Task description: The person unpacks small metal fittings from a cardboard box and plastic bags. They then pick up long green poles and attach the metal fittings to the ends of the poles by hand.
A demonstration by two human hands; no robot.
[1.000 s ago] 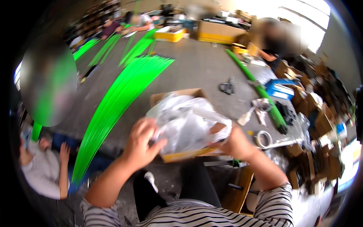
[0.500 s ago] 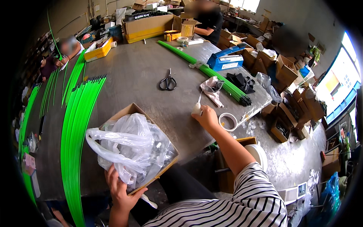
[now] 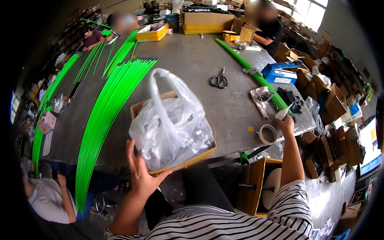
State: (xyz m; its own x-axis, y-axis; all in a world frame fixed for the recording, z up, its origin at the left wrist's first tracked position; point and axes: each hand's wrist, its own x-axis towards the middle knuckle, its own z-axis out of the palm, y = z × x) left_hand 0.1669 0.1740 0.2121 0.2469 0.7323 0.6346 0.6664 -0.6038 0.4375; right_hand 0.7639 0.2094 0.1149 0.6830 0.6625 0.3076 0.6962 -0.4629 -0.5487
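Observation:
A cardboard box [image 3: 206, 154] holding clear plastic bags stands at the near table edge. One bag's handle loop [image 3: 176, 86] rises above it. My left hand [image 3: 142, 168] lies against the box's near left corner, fingers spread and thumb stretched along the near edge. At the table's right side, my right hand [image 3: 287, 125] is closed round a small white squeeze bottle [image 3: 282, 113]. Beside that hand are a roll of tape [image 3: 267, 135], a pale pink cloth [image 3: 260, 105] and the end of a bundle of green rods [image 3: 276, 96].
Black-handled scissors [image 3: 219, 81] lie mid-table. A fan of green rods [image 3: 108, 108] covers the left side, overhanging the near edge. A blue sealing device [image 3: 280, 73] stands at the right. Co-workers sit at the far side [image 3: 272, 34] and near left [image 3: 50, 196].
My right hand has carried the bottle rightward, past the cloth to the rods' end. My left fingers have spread at the box corner. The bag's handle loop now stands up. The view has shifted.

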